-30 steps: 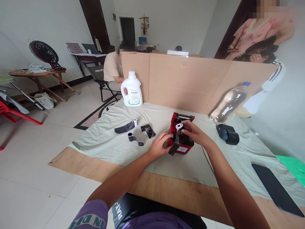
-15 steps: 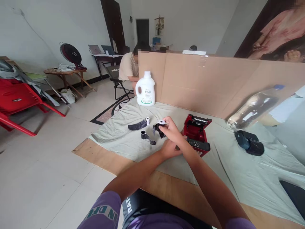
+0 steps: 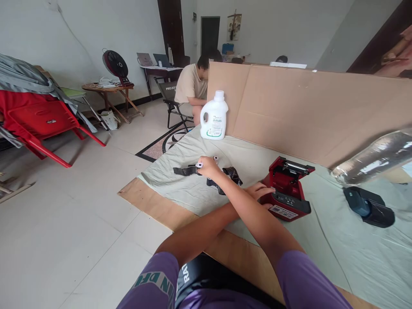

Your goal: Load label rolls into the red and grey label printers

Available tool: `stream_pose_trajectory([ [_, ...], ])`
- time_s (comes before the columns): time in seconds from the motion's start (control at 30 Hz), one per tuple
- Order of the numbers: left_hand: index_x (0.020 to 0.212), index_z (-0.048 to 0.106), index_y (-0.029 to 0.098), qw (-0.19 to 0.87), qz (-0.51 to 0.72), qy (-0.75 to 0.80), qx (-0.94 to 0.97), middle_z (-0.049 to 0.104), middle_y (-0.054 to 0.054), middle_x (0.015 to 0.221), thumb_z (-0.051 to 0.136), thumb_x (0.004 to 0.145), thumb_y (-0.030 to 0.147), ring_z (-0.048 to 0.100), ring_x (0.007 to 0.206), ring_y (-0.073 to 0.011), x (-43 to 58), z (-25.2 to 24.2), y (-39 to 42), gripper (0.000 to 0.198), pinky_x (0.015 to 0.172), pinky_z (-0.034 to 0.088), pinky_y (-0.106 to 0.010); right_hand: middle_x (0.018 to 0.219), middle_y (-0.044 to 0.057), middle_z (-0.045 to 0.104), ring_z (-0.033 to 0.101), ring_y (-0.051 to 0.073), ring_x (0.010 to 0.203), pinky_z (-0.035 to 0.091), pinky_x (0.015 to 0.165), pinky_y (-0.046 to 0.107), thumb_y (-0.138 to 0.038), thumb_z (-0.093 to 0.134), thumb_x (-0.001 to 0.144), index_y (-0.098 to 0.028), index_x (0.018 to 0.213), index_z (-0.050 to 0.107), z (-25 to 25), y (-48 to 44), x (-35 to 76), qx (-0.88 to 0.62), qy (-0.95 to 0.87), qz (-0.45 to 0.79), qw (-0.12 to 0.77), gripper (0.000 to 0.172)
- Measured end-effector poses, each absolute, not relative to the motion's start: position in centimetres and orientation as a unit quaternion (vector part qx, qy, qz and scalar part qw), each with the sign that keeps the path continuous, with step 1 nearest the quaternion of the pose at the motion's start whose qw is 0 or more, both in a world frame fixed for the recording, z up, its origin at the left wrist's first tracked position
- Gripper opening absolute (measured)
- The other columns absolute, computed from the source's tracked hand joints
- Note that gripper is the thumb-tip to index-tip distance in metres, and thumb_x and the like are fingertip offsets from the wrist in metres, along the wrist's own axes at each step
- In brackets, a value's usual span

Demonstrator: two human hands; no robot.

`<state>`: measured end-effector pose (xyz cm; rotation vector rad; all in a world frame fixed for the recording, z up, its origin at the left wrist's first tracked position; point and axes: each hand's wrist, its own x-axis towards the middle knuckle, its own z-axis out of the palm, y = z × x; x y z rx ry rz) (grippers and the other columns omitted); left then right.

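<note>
My arms cross, the right one lying over the left. My right hand (image 3: 208,166) is closed round a small paper roll (image 3: 199,165), whose white end faces me. A black strip (image 3: 184,171) stretches left from beside that roll. Just past the hand, the white end of a second roll (image 3: 215,159) shows. Crumpled black strips (image 3: 232,175) lie on the cloth, partly hidden by my right forearm. My left hand (image 3: 258,191) grips the near left corner of a red and black label printer (image 3: 286,206), its lid (image 3: 291,166) raised.
A white detergent jug (image 3: 215,118) stands before a cardboard partition (image 3: 289,105). Right of the printer lie a dark device (image 3: 368,206) and a clear wrapped bundle (image 3: 370,159). Beyond the cloth (image 3: 180,197), a person (image 3: 191,88) sits on a folding chair. A red chair (image 3: 48,120) is far left.
My right hand has carried the roll leftward, away from the printer. My left hand stays at the printer's near left side. The camera view has turned left.
</note>
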<state>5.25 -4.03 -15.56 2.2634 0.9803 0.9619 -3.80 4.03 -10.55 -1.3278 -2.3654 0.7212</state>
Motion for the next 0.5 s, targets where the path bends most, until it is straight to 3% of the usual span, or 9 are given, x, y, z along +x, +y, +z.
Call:
stream_pose_trajectory([
  [0.13, 0.141, 0.052, 0.036, 0.239, 0.347, 0.396, 0.816, 0.057, 0.001, 0.141, 0.069, 0.085, 0.044, 0.062, 0.121, -0.0218, 5.5, -15.4, -4.0, 0.059, 0.091, 0.054, -0.028, 0.098, 0.011, 0.073, 0.067, 0.026, 0.093, 0.046, 0.07, 0.028, -0.001, 0.069, 0.062, -0.018, 0.087, 0.067, -11.0, 2.8, -4.8, -0.475, -0.84, 0.24, 0.106, 0.03],
  [0.23, 0.142, 0.052, 0.035, 0.249, 0.332, 0.389, 0.822, 0.056, 0.0, 0.141, 0.068, 0.086, 0.046, 0.063, 0.119, -0.0218, 5.5, -15.4, -3.9, 0.059, 0.093, 0.054, -0.028, 0.102, 0.012, 0.073, 0.067, 0.027, 0.096, 0.048, 0.073, 0.03, -0.01, 0.076, 0.063, -0.018, 0.096, 0.069, -10.6, 2.8, -4.4, -0.481, -0.837, 0.242, 0.096, 0.034],
  [0.37, 0.143, 0.052, 0.025, 0.257, 0.357, 0.335, 0.833, 0.056, -0.009, 0.137, 0.062, 0.091, 0.046, 0.062, 0.117, -0.0214, 5.3, -15.6, -3.7, 0.056, 0.104, 0.048, -0.03, 0.12, 0.008, 0.07, 0.068, 0.021, 0.099, 0.051, 0.08, 0.028, -0.035, 0.071, 0.078, -0.023, 0.128, 0.06, -8.9, 5.3, -1.5, -0.512, -0.81, 0.251, 0.134, 0.052],
  [0.5, 0.145, 0.05, 0.025, 0.263, 0.358, 0.316, 0.838, 0.055, -0.009, 0.141, 0.061, 0.092, 0.042, 0.053, 0.129, -0.0224, 4.8, -15.4, -3.8, 0.056, 0.115, 0.04, -0.034, 0.135, 0.012, 0.062, 0.063, 0.024, 0.113, 0.049, 0.091, 0.033, -0.03, 0.059, 0.085, -0.02, 0.139, 0.052, -7.8, 8.7, 1.8, -0.58, -0.765, 0.23, 0.159, 0.055],
])
